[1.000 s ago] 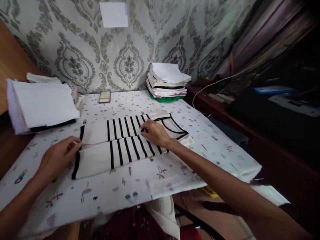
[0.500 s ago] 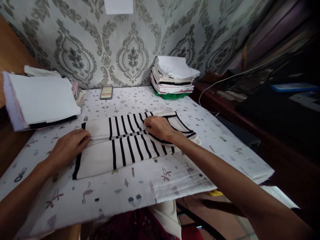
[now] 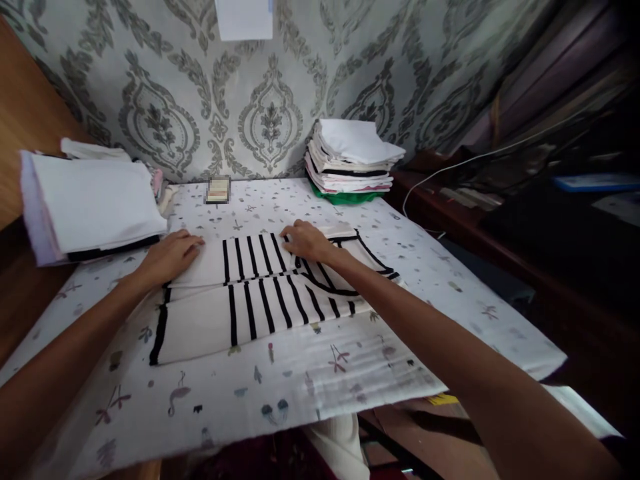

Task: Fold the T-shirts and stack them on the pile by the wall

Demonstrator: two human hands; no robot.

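Observation:
A white knit garment [image 3: 200, 327] with black stripes and black edging lies folded lengthwise on the table, its two long halves meeting along the middle. My left hand [image 3: 173, 257] rests on the far left corner of the garment, fingers stretched out and thumb apart. Over the far striped half, my right hand [image 3: 307, 241] touches the cloth with slightly bent, parted fingers. Neckline and black-trimmed edges show to the right, partly covered by my right forearm. The fingertips of both hands press on the fabric without a visible grip.
A patterned white cloth [image 3: 225, 413] covers the table. One stack of folded clothes [image 3: 100, 200] sits at the left, another folded stack [image 3: 353, 143] at the back right. A small blurred item [image 3: 219, 189] lies near the wall. A dark desk with a white cable [image 3: 450, 165] adjoins at right.
Both hands have moved from the middle line of the garment to its far half, away from me. Their pinched fingers have loosened. The camera view has shifted slightly.

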